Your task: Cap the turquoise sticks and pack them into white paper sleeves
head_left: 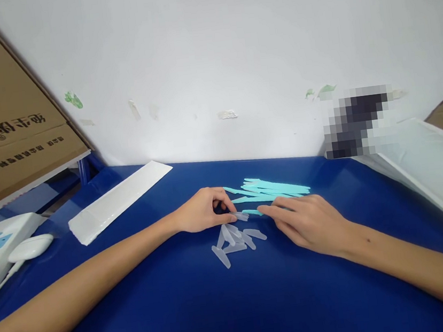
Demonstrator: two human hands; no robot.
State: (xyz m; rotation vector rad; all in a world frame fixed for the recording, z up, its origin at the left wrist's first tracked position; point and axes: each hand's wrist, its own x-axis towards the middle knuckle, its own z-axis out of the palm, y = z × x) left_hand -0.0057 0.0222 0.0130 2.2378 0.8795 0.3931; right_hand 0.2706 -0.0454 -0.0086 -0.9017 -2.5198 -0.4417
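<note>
My left hand (206,209) pinches a translucent plastic cap (242,216) between thumb and fingertips. A turquoise eyebrow razor (252,212) is gripped by my right hand (309,222), its tip pointing left at the cap. The two ends are close together; whether the tip is inside the cap, I cannot tell. Below the hands lies a loose pile of translucent caps (234,238) on the blue table. Just beyond my fingers, several turquoise eyebrow razors (275,187) lie in a bunch, roughly side by side.
A long white tray-like box (123,199) lies at the back left. At the left edge are a power strip (1,249) with a white plug (32,247) and a large cardboard box (8,106). A pale translucent bin (439,161) stands right, beside a pixelated patch. A white wall (200,55) closes the back.
</note>
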